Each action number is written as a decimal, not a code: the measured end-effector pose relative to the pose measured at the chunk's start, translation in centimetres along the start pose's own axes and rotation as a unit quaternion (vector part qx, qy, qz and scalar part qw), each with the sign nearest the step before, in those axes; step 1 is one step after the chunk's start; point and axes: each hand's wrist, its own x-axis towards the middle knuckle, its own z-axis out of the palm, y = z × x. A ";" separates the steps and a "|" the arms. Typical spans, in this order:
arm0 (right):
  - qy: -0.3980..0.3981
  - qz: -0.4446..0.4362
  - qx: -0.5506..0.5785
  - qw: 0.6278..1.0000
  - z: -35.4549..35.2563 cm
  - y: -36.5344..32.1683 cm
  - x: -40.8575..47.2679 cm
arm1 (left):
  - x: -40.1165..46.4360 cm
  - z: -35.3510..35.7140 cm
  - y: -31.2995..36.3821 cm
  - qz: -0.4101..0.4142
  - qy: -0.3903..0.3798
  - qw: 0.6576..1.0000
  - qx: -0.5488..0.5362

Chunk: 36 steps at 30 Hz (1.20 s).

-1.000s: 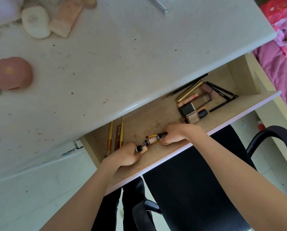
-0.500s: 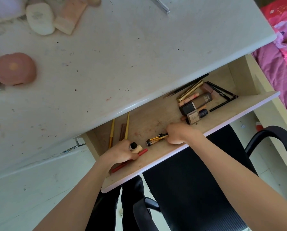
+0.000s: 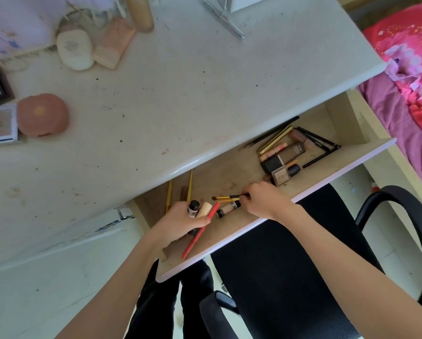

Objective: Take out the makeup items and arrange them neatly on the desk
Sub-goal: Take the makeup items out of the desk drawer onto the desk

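**Both hands gathering from the open drawer**

Down in the pulled-out drawer [image 3: 232,172] is where we are working, with both hands at its front edge. Our left hand [image 3: 180,221] has its fingers curled round a small bundle: a black-capped tube [image 3: 193,207], a cream-coloured stick [image 3: 204,209] and a long red pencil [image 3: 200,231] that juts back towards us over the drawer's front lip. We judge the bundling lets several pieces go up in one trip. Our right hand [image 3: 261,200] pinches the dark handle end of a thin brush [image 3: 226,197], its gold ferrule and bristle tip pointing left; a pinch suits so slim a shaft lying flat on the board. Just beside it a short pale tube with a black cap [image 3: 229,207] lies loose on the drawer floor.

Most of the makeup remains in the drawer. At the right sits a cluster [image 3: 285,155] of squarish glass bottles, a glossy gold tube and matte black pencils, crossing one another. Two yellow pencils [image 3: 190,184] lie half under the overhang.

Our tabletop [image 3: 180,94] is pale, smooth and speckled with marks. On its far left rest a rounded pink compact [image 3: 43,115], a cream oval case [image 3: 75,50] and a peach tube [image 3: 113,44]. The drawer floor is raw, stained board.
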 end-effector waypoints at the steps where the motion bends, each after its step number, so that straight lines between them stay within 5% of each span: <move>1: 0.008 0.006 0.036 0.999 -0.3 -0.1 -0.4 | -0.4 -0.2 0.6 -0.003 -0.017 1.000 -0.026; 7: 0.026 0.014 0.270 0.962 -4.0 -0.8 -3.5 | -3.9 -2.2 5.7 0.077 -0.058 0.988 -0.123; 13: 0.129 0.024 0.457 0.880 -10.8 -4.4 -2.4 | -5.2 -7.0 12.3 0.087 0.012 0.970 -0.229; 17: 0.249 0.067 0.386 0.886 -15.2 -6.6 3.3 | -2.3 -9.8 16.6 0.075 0.128 0.937 -0.315; 29: 0.444 0.121 0.096 0.883 -19.0 -8.3 17.1 | 8.9 -15.1 22.8 0.055 0.238 0.928 -0.282; 36: 0.526 0.026 0.237 0.817 -19.6 -8.6 17.8 | 10.7 -16.3 26.7 0.086 0.187 0.919 -0.337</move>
